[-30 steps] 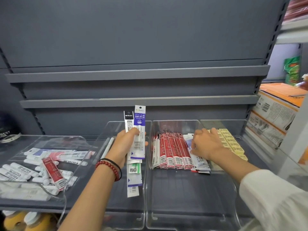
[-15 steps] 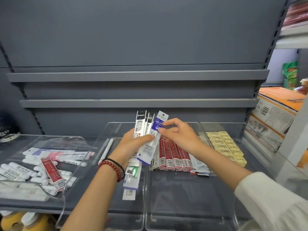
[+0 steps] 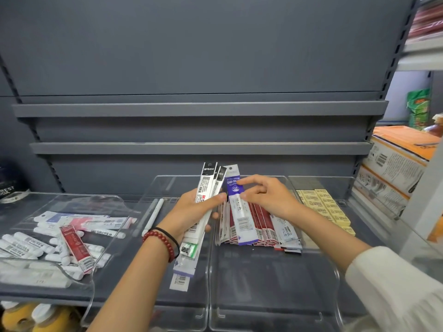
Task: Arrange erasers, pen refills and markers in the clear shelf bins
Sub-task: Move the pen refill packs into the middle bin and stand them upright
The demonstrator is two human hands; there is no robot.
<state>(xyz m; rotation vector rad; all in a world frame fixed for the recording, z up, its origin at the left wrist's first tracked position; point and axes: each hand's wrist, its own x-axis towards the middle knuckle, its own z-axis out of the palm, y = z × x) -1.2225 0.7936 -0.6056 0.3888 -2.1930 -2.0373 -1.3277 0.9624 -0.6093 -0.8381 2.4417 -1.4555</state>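
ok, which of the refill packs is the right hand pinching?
The blue-and-white pack, alone in the right hand. The black-topped packs are gripped in the left hand, and the red ones lie in the bin.

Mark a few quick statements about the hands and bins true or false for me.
1. The left hand has its grip on black-topped refill packs. True.
2. The yellow erasers lie in the rightmost bin. True.
3. The right hand rests empty on the erasers. False: it pinches a blue refill pack above the red refill packs.
4. The leftmost bin holds only erasers. False: white markers and one red pack lie there.
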